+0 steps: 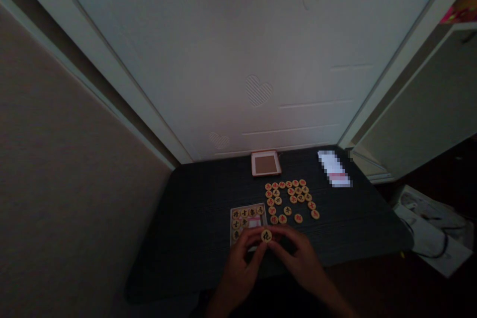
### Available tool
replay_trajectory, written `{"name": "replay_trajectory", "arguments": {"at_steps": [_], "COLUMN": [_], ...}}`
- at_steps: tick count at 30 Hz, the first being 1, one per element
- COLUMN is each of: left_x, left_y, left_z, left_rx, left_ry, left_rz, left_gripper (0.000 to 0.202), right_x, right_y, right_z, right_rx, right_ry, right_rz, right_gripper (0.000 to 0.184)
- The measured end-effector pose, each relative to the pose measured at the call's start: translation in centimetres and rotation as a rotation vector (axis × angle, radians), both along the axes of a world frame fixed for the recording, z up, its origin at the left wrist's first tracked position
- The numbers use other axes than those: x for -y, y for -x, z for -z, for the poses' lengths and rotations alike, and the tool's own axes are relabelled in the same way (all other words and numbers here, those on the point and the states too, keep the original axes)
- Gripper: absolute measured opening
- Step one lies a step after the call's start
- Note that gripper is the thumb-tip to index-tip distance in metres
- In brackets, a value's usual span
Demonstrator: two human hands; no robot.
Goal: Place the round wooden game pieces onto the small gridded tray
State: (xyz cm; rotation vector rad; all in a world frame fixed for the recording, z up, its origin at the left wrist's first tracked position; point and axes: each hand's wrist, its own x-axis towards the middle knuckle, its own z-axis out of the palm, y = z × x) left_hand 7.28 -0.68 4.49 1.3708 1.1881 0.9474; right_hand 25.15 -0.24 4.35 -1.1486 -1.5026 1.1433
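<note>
Between the fingertips of both hands is a round Chinese chess piece (266, 236) with a black character facing up. My left hand (244, 253) pinches its left side, above the near part of a shallow box (231, 213). From the right, my right hand (294, 251) grips the same piece. Several pieces with black characters, such as one chess piece (244, 212), lie in rows inside the box, whose near right part is hidden by my hands. Beyond my right hand, loose pieces with red or black characters, among them a red-lettered piece (298, 218), are spread on the dark table (194, 223).
An open box lid (266, 152) lies at the back of the table against the white panel (223, 59). A blurred-out white item (333, 168) rests at the back right. On the floor to the right stands a white bag or box (436, 238).
</note>
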Motion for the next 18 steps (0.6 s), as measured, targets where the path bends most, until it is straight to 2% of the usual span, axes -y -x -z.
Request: {"name": "replay_trajectory", "arguments": {"at_steps": [7, 13, 18], "left_x": [-0.3, 0.0, 0.3], "left_y": [0.2, 0.5, 0.5], "left_z": [0.2, 0.5, 1.0], "left_rx": [-0.107, -0.225, -0.283], "left_ry": [-0.101, -0.136, -0.128], "left_rz": [-0.039, 0.048, 0.061], "left_gripper": [0.019, 0.023, 0.024], "right_x": [-0.2, -0.5, -0.6], "right_y": [-0.2, -0.1, 0.0], "right_z": [0.3, 0.9, 1.2], "right_rx": [-0.035, -0.025, -0.037], "right_ry": [0.074, 0.152, 0.179], "right_rz": [-0.017, 0.044, 0.076], "right_gripper": [0.023, 0.023, 0.023]}}
